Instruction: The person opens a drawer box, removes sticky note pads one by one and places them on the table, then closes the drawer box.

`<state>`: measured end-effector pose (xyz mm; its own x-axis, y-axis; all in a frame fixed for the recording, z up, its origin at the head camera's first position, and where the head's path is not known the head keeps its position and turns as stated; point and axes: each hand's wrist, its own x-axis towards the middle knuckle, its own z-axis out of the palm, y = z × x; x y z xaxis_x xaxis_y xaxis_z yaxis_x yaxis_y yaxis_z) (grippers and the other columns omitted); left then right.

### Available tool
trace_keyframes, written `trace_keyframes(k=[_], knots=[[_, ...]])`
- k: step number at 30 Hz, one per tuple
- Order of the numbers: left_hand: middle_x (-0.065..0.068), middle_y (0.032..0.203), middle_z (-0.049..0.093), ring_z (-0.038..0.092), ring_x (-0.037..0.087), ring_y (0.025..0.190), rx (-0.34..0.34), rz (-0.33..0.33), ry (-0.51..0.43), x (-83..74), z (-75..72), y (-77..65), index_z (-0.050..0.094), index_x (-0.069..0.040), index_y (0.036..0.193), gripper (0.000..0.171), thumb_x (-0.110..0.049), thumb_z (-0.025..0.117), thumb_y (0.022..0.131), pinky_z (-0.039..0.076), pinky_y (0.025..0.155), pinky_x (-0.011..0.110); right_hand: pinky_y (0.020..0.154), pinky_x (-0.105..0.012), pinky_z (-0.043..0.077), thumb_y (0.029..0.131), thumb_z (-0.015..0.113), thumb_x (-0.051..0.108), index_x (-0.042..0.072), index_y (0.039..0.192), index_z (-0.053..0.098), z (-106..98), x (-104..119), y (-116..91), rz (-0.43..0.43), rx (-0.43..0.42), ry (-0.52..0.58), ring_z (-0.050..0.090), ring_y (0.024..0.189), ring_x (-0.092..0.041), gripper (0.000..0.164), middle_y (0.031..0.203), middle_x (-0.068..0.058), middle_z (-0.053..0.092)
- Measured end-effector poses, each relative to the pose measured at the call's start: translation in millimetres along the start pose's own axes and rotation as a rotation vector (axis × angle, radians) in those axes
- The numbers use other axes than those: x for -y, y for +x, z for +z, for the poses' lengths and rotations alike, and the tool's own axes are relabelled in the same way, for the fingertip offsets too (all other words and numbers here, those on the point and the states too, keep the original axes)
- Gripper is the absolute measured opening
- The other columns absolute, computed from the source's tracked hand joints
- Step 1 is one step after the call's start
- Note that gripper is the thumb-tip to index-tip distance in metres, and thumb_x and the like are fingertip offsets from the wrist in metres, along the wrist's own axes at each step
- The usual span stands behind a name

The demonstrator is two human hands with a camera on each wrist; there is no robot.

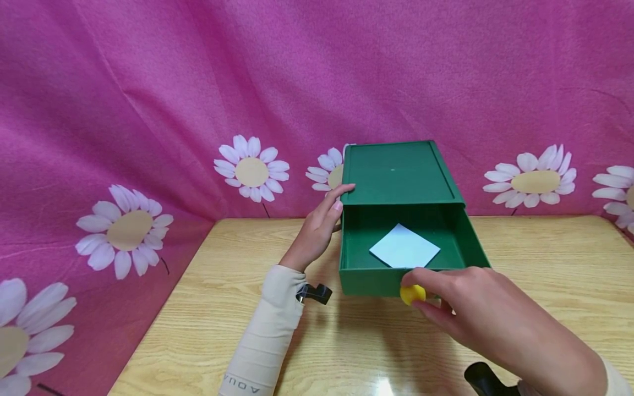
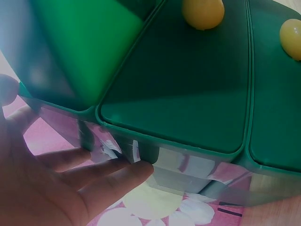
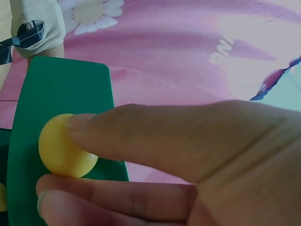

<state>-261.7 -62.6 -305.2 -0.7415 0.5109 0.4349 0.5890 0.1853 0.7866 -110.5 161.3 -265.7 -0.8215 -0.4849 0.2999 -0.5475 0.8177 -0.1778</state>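
A green drawer unit [image 1: 396, 170] stands on the table with its top drawer [image 1: 366, 281] pulled out. Inside that drawer lies a light, square piece of paper [image 1: 405, 247]. My right hand [image 1: 475, 308] pinches the drawer's round yellow knob [image 1: 413, 295] between thumb and fingers; the right wrist view shows the same knob [image 3: 68, 146] up close. My left hand [image 1: 315, 231] rests against the unit's left side, fingers extended. In the left wrist view, the left fingers [image 2: 110, 186] touch the shiny side wall, beside lower green drawer fronts [image 2: 183, 89] with yellow knobs [image 2: 203, 12].
The light wooden table [image 1: 198, 308] carries the unit. Behind it hangs a pink cloth [image 1: 297, 71] printed with white daisies [image 1: 251, 171], close to the unit's back. Black wrist mounts [image 1: 317, 293] stick out from both sleeves.
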Motion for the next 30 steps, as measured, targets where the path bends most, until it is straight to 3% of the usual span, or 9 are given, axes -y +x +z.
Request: trace_keyframes(k=[6, 30], knots=[[-0.002, 0.144, 0.027, 0.033, 0.018, 0.127, 0.001, 0.000, -0.002, -0.2, -0.3, -0.1, 0.029, -0.020, 0.140, 0.041, -0.020, 0.028, 0.099, 0.045, 0.088, 0.043, 0.054, -0.015, 0.047, 0.067, 0.078, 0.027, 0.041, 0.094, 0.056, -1.5, -0.3, -0.4, 0.069, 0.090, 0.032, 0.050, 0.058, 0.009, 0.037, 0.073, 0.020, 0.061], [-0.001, 0.143, 0.029, 0.037, 0.019, 0.125, 0.000, -0.011, -0.005, 0.1, -0.3, 0.4, 0.029, -0.022, 0.140, 0.042, -0.028, 0.029, 0.099, 0.046, 0.087, 0.044, 0.056, -0.022, 0.052, 0.068, 0.077, 0.029, 0.045, 0.092, 0.055, 0.5, 0.8, -0.7, 0.082, 0.139, 0.036, 0.053, 0.058, 0.008, 0.036, 0.075, 0.020, 0.063]])
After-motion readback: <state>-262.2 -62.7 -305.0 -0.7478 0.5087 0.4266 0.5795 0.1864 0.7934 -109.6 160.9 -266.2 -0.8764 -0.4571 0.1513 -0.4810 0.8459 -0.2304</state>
